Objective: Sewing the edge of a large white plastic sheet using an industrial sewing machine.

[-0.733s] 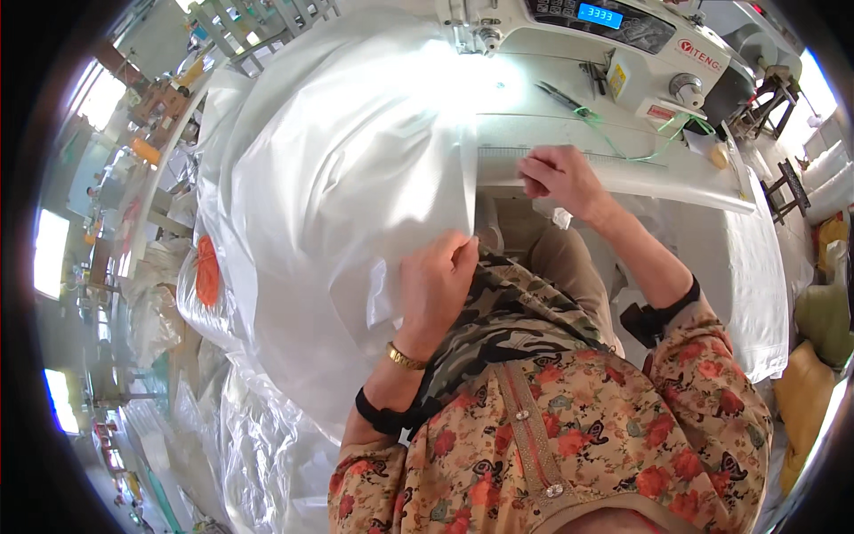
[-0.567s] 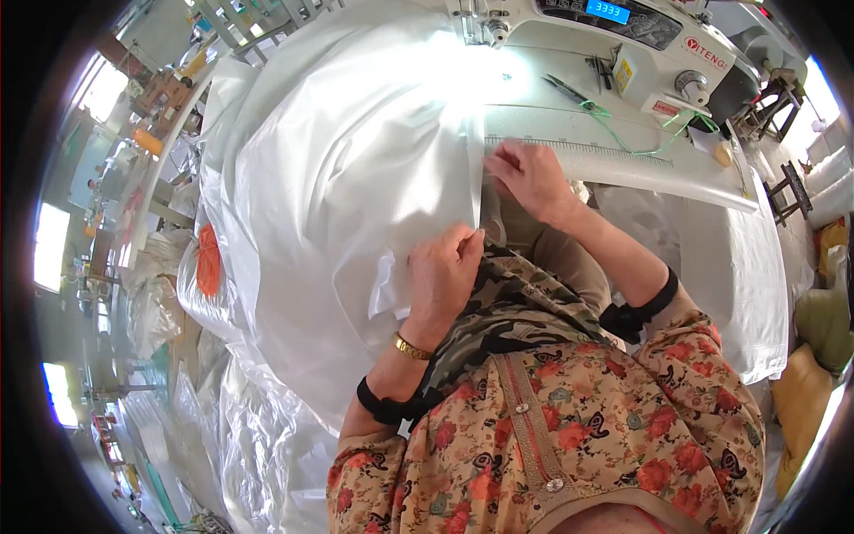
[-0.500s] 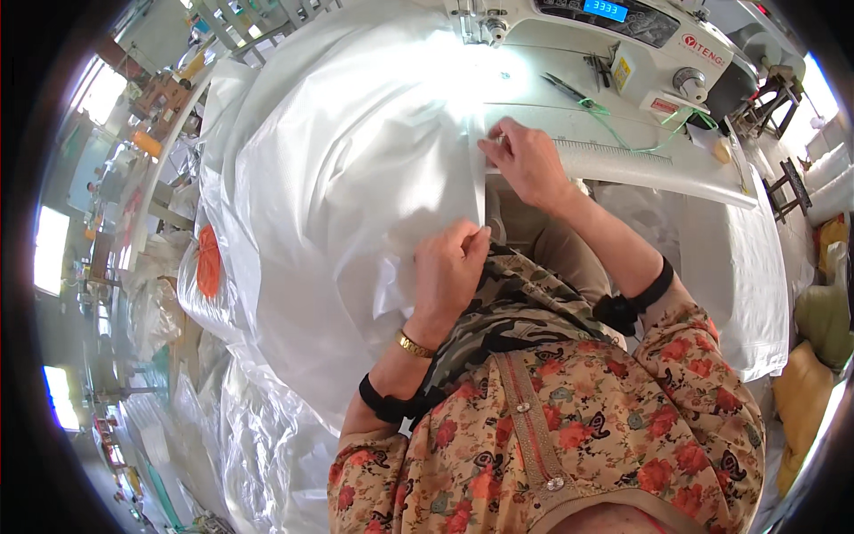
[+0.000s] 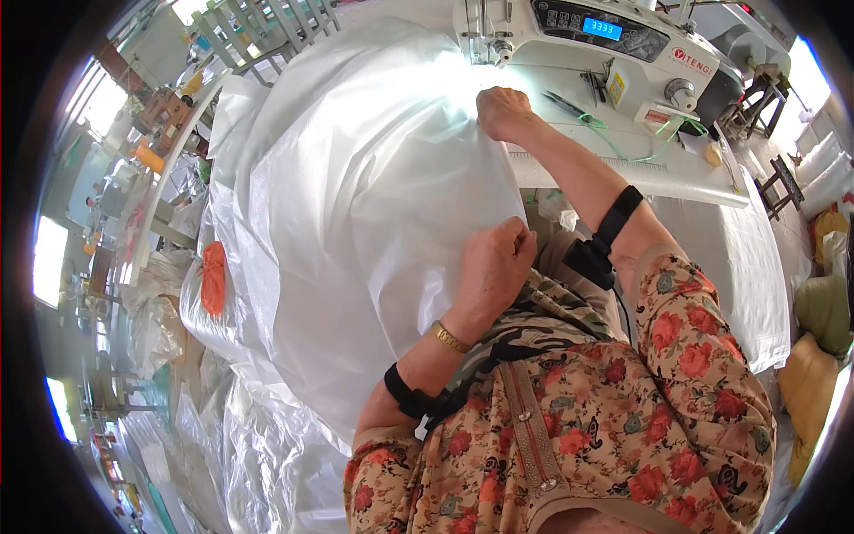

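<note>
A large sheet of shiny white fabric (image 4: pixel 329 196) spreads over the table and hangs down toward me on the left. My right hand (image 4: pixel 503 113) is closed on its right edge, close in front of the sewing machine's needle area (image 4: pixel 487 49), where a bright lamp washes out detail. Nearer my lap, my left hand (image 4: pixel 498 267) is closed on the same edge lower down, with its fingertips curled round the cloth. The white sewing machine (image 4: pixel 614 36) stands at the far side with its small display lit blue.
Dark tweezers or snips (image 4: pixel 564 103) lie right of the needle, with a loose green cord (image 4: pixel 614 142) beside them. A ruler strip (image 4: pixel 614 164) runs along the table's front edge. An orange bundle (image 4: pixel 213 279) rests on the fabric's left side. Dark stools (image 4: pixel 783 187) stand at right.
My right hand has moved farther away toward the needle area, its arm stretching out. My left hand has shifted right and slightly down, and the fabric's edge has swung right with them.
</note>
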Tool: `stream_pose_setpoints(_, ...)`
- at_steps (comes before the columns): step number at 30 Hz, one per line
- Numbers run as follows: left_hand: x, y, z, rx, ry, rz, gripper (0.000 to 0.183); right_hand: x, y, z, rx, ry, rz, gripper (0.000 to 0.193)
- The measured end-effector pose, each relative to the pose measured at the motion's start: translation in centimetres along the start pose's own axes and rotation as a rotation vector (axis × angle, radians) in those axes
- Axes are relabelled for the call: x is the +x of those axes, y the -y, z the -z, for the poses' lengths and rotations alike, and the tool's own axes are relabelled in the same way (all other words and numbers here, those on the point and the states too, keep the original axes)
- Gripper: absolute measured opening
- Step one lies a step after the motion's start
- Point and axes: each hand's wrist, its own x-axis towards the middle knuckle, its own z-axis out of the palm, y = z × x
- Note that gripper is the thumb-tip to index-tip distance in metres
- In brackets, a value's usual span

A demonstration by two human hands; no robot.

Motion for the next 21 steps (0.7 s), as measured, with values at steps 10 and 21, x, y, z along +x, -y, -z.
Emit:
stream_pose_setpoints(10, -0.8, 2.2, -0.3, 0.200, 0.043, -0.098, 0.017, -6.2, 2.1, 0.1, -0.061, 0.002, -0.060, 0.013)
stream_pose_setpoints(21, 1.2, 3.1, 0.9, 0.326, 0.028, -0.066, 0.015, -2.9, 2.2, 0.3, -0.185, 0.066, 0.071, 0.014)
